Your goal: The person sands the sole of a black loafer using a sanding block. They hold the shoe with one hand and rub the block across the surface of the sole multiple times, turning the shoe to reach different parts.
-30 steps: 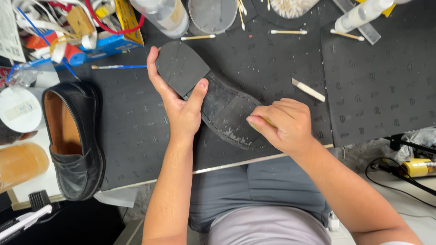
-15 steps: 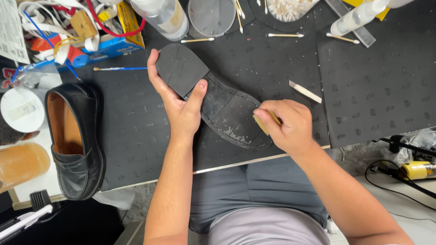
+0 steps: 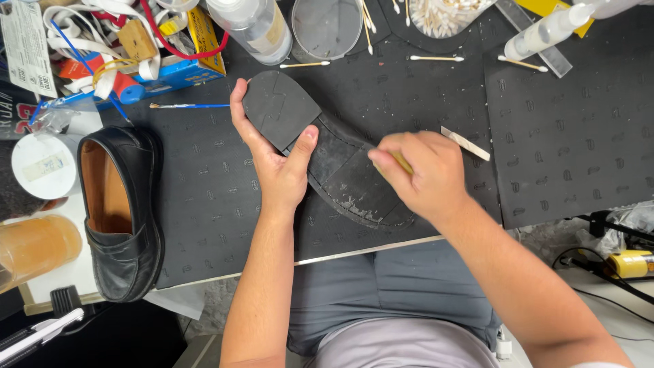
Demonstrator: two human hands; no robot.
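A black shoe (image 3: 327,153) lies sole-up on the dark rubber mat (image 3: 204,197). My left hand (image 3: 276,160) grips its heel end, thumb pressed across the sole just below the heel block. My right hand (image 3: 422,174) is closed on a small tan tool (image 3: 402,162) and presses it onto the worn front part of the sole, where pale scuffed patches show. The tool's tip is hidden under my fingers.
The matching black loafer (image 3: 122,211) stands upright at the left. A thin brush (image 3: 191,105), cotton swabs (image 3: 436,58), a flat wooden stick (image 3: 466,143), bottles (image 3: 252,24), a clear cup (image 3: 327,27) and a cluttered box (image 3: 136,48) line the back. An amber jar (image 3: 34,249) sits at the left edge.
My right hand has slid left and up along the sole with the tool. My left hand keeps the same grip on the heel.
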